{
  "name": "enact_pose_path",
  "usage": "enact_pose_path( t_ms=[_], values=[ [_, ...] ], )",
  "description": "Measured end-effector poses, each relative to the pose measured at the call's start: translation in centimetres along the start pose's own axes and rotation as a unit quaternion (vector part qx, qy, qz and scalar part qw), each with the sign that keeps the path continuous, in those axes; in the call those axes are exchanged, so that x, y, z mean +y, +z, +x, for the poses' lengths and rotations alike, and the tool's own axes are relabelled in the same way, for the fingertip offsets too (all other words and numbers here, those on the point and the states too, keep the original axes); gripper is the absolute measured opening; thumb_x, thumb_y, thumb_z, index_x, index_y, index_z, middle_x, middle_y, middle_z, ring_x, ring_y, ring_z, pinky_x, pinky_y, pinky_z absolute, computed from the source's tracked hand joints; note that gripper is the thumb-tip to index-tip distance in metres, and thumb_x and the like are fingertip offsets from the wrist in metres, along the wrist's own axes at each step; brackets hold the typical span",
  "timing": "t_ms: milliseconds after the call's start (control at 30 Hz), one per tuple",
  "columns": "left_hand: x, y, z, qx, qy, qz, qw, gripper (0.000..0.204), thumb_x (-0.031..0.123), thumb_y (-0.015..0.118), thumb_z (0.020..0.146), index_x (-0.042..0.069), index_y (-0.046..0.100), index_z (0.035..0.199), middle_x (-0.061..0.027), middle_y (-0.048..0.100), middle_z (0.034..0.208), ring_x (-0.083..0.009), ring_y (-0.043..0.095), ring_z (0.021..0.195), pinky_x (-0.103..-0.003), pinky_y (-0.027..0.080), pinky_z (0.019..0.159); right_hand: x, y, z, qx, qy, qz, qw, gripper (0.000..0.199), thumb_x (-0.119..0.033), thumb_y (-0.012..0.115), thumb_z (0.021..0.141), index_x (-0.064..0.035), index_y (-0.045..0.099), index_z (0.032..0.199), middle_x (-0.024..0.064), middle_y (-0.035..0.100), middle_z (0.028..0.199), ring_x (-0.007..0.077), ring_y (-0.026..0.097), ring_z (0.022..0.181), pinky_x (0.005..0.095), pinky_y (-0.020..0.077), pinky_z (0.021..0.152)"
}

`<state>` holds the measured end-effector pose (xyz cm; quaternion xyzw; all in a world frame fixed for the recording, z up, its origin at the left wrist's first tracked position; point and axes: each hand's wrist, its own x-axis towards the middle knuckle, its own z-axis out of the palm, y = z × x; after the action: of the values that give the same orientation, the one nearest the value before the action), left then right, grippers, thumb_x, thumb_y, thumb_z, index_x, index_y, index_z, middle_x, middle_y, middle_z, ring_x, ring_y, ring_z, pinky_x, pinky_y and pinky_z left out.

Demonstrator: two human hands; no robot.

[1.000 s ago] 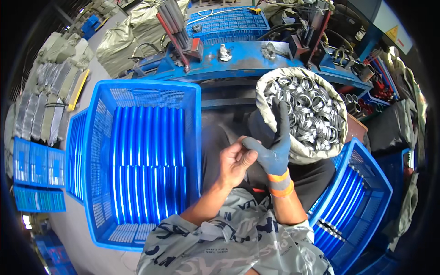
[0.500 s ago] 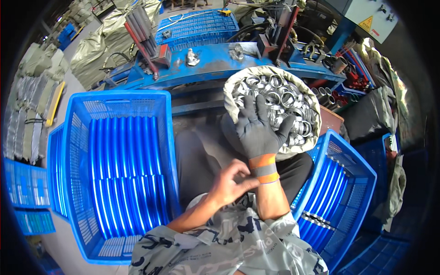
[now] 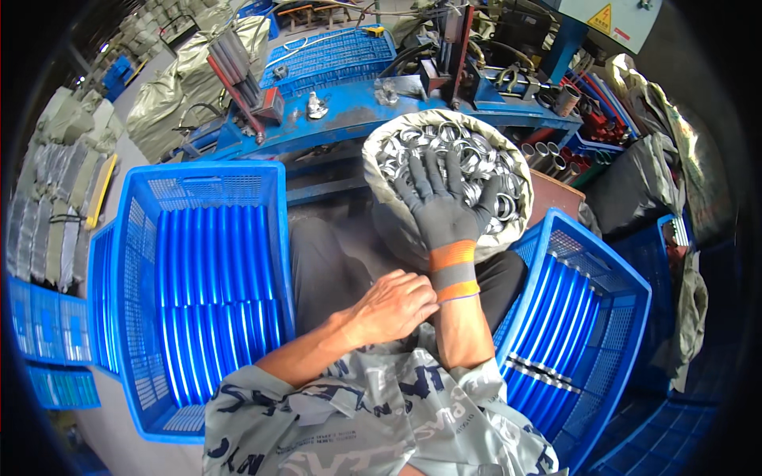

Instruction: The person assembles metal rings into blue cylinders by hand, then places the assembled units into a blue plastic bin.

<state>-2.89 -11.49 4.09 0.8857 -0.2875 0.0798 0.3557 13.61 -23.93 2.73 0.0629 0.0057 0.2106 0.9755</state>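
Observation:
My right hand (image 3: 448, 216) wears a dark grey glove with an orange-and-grey cuff (image 3: 454, 272). Its fingers are spread over a round pale fabric sack (image 3: 390, 218) full of shiny metal rings (image 3: 508, 208), with no ring visibly gripped. My bare left hand (image 3: 395, 303) is closed, fingers curled, right beside the right wrist just below the cuff. What its fingers hold, if anything, is hidden. The sack sits at my knees, between two crates of shiny blue tubes.
Left of me stands a blue crate (image 3: 284, 238) with long blue tubes (image 3: 214, 254). The right crate (image 3: 635, 317) holds blue tubes (image 3: 556, 305) with silvery bands at their ends. Ahead runs a blue machine bench (image 3: 349, 119) with upright fixtures. A warning-marked cabinet (image 3: 615, 20) hangs at far right.
My right hand's fingers have spread wider over the rings. My left hand has gone from a loose pinch at the cuff to curled fingers beside the wrist. The whole view has shifted slightly.

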Motion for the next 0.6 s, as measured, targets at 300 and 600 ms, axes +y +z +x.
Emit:
enact_pose_path(
  t_ms=[300, 600],
  values=[
    [-2.3, 4.0, 1.6, -0.014, -0.012, -0.167, 0.986, 0.016, 0.015, 0.081, 0.103, 0.004, 0.068, 0.106, -0.0115, 0.071, 0.099, -0.0376, 0.072, 0.092, -0.05, 0.057, 0.084, -6.9, -0.1, 2.9, -0.171, -0.012, -0.201, 0.964, 0.089, -0.069, 0.051, 0.119, -0.0028, 0.043, 0.178, -0.0042, 0.042, 0.077, 0.0109, 0.04, 0.064, 0.0304, 0.0383, 0.061],
    [-17.7, -5.2, -3.7, 0.273, -0.22, -0.087, 0.932, 0.018, 0.009, 0.083, 0.103, 0.001, 0.074, 0.115, -0.0154, 0.077, 0.12, -0.0357, 0.077, 0.116, -0.045, 0.061, 0.102, -7.3, -8.7, 15.4, -0.119, -0.189, -0.972, 0.077, 0.09, -0.053, 0.087, 0.098, -0.0078, 0.059, 0.169, 0.0304, 0.052, 0.175, 0.0565, 0.045, 0.162, 0.0596, 0.0344, 0.135]
  ],
)
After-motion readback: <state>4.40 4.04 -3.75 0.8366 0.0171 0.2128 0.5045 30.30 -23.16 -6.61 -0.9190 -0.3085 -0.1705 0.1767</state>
